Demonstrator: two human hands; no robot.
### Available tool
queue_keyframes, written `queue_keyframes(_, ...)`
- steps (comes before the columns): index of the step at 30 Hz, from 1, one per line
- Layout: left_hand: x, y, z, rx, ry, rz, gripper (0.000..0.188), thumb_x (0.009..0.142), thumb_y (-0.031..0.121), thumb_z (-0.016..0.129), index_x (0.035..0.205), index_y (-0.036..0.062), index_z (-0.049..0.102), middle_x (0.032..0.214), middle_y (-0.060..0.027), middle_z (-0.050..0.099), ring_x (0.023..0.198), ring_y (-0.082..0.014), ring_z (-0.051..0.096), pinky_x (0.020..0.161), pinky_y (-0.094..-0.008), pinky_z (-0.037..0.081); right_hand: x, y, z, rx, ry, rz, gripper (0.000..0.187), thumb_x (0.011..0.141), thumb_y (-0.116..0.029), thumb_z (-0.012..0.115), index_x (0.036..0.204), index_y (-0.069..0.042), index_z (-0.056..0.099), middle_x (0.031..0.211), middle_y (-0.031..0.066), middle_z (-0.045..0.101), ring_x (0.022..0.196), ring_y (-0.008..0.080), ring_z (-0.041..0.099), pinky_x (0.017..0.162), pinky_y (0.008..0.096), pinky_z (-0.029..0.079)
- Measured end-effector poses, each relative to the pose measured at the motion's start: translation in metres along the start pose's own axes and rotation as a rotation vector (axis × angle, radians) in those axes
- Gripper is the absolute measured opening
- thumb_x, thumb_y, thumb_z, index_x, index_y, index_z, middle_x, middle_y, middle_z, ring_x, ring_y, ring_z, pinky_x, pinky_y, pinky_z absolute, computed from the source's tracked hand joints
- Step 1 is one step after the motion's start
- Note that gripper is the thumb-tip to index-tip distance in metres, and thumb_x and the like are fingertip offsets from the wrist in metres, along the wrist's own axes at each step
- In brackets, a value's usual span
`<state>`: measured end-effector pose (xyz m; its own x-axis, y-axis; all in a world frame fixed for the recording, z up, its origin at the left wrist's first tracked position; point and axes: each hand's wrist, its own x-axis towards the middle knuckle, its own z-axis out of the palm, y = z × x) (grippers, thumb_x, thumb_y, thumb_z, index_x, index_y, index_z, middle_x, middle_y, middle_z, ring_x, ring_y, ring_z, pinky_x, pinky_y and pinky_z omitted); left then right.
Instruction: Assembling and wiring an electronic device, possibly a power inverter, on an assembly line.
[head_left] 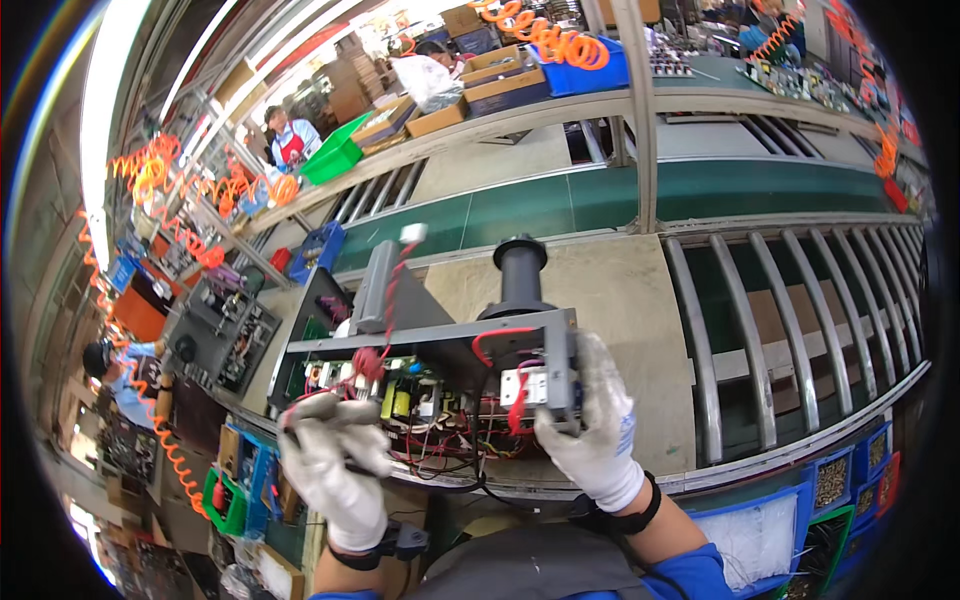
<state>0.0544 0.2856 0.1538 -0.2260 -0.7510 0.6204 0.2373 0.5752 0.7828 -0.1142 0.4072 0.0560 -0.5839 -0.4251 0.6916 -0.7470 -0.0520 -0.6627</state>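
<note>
A dark grey metal chassis (430,337) lies in front of me, with its near side exposing circuit boards and wires. A black cylindrical lens barrel (521,268) points away from its far side. My right hand (600,430), in a white glove, grips the chassis's right end beside a white block (525,387) with red wires. At the left front, my gloved left hand (338,465) has its fingers curled close to red wiring; what they hold is hidden. A twisted red-and-white cable (392,300) rises above the chassis and ends in a white connector (412,233).
A pale board (640,300) lies under the chassis. Metal rollers (765,340) run off to the right. Another grey unit (222,325) stands on the left, near a co-worker (130,380). Blue bins of small parts (832,480) sit at the lower right.
</note>
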Motion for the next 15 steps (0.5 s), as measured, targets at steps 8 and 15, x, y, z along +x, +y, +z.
queue_keyframes(8, 0.03, -0.026, -0.165, -0.588, -0.085, 0.099, 0.047, 0.103, 0.025, 0.04, 0.14, -0.0034, 0.036, 0.087, -0.0057, 0.062, 0.04, -0.0065, 0.037, 0.051, -0.02, 0.038, -0.015, -0.013, -0.004, 0.457, -0.177, 0.632, 0.047, 0.075, -0.007, 0.071, 0.118, 0.001, 0.053, 0.09, 0.0052, 0.061, 0.073, 0.0097, 0.055, 0.062, 0.0244, 0.046)
queue_keyframes(15, 0.048, -0.09, -0.297, -0.987, -0.649, -0.125, 0.03, 0.095, 0.025, 0.059, 0.081, -0.001, 0.061, 0.061, -0.0147, 0.065, 0.044, -0.0185, 0.059, 0.039, -0.0272, 0.048, -0.161, -0.054, 0.087, -0.039, -0.084, 0.918, 0.055, 0.081, -0.023, 0.074, 0.124, 0.001, 0.052, 0.084, 0.0114, 0.061, 0.074, 0.0213, 0.059, 0.068, 0.0341, 0.049)
